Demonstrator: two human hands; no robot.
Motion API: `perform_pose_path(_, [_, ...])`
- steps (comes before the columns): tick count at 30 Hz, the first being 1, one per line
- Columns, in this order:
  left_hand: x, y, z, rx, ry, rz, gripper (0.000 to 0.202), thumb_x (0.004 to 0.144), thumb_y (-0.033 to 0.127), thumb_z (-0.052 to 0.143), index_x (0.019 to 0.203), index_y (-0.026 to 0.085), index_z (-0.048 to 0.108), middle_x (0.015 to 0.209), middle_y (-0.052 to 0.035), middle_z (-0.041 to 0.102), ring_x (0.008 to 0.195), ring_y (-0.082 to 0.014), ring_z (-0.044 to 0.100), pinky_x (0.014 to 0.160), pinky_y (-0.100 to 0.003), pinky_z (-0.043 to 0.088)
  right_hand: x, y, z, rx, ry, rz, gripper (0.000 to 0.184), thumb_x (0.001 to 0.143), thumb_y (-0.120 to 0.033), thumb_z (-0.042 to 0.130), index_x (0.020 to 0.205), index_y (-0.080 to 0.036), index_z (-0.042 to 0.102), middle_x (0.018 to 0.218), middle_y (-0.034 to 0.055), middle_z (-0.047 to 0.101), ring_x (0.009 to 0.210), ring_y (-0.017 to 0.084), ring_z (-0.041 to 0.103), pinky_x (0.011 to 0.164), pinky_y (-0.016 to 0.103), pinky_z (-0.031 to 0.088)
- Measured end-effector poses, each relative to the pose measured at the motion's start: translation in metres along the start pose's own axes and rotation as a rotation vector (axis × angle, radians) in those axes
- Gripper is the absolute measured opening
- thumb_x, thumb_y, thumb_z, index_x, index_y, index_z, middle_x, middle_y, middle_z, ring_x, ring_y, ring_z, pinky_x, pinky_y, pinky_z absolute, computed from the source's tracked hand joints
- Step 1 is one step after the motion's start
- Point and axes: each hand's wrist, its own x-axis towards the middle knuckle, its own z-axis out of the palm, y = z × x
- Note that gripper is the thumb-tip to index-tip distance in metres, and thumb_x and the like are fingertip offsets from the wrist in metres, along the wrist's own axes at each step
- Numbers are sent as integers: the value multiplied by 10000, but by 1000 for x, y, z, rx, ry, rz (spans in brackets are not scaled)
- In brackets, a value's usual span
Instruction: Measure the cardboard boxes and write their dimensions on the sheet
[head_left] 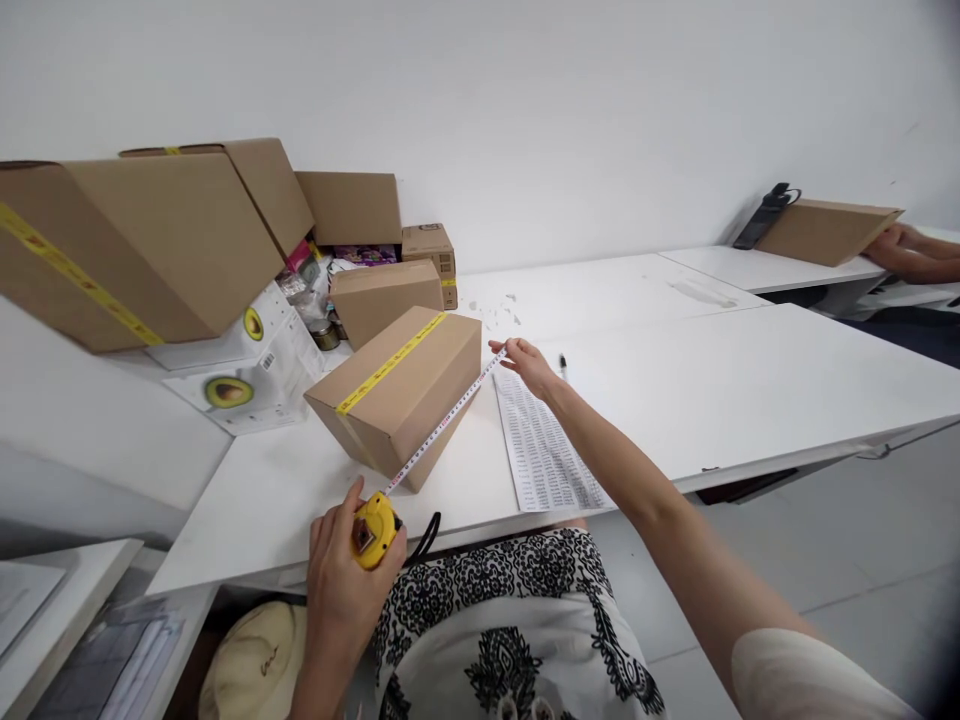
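Note:
My left hand (347, 565) is closed around a yellow tape measure (375, 530) with a black wrist strap, at the table's front edge. Its white blade (442, 425) runs out along the side of a taped cardboard box (397, 385). At the far end, my right hand (527, 362) pinches the blade's tip near the box's right corner. The box lies on the white table, a yellow tape strip along its top. Under my right forearm is a printed sheet (547, 445) with rows of text, and a pen (563, 366) lies at its upper edge.
Large cardboard boxes (150, 240) are stacked at left on white cartons with avocado pictures (247, 385). A smaller box (386, 300) stands behind the measured one. At far right, another person's hands (904, 245) hold a flat cardboard box (825, 230) beside a black bottle (765, 215).

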Motion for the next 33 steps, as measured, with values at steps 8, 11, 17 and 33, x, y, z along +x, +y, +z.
perform_pose_path(8, [39, -25, 1, -100, -52, -162, 531, 721, 524, 645, 1150, 215, 698, 933, -67, 678, 940, -309, 626, 870, -422, 519, -2, 21, 57, 15, -6, 42, 534, 665, -694, 715, 759, -220, 487, 799, -20, 620, 808, 137, 587, 850, 309, 476])
perform_pose_path(11, [53, -29, -33, -242, -50, -258, 515, 728, 547, 659, 1125, 226, 718, 1004, -43, 711, 931, -279, 648, 814, -344, 520, -21, -12, 59, -93, 12, -59, 462, 760, -655, 670, 776, -219, 521, 766, -24, 584, 728, 132, 535, 723, 288, 456])
perform_pose_path(17, [104, -19, -92, -461, -341, -354, 416, 731, 512, 699, 994, 202, 781, 592, 14, 615, 577, -175, 503, 516, -258, 419, -53, -66, 41, -356, 156, -138, 407, 820, -603, 642, 735, -220, 532, 730, -4, 565, 679, 152, 496, 602, 286, 385])
perform_pose_path(33, [207, -54, -68, -562, -688, -581, 321, 732, 468, 714, 794, 153, 702, 739, -26, 695, 611, -159, 563, 447, -232, 464, -15, -39, 41, 68, 129, 224, 341, 567, -341, 791, 670, -210, 493, 650, -51, 487, 596, 105, 423, 541, 258, 324])
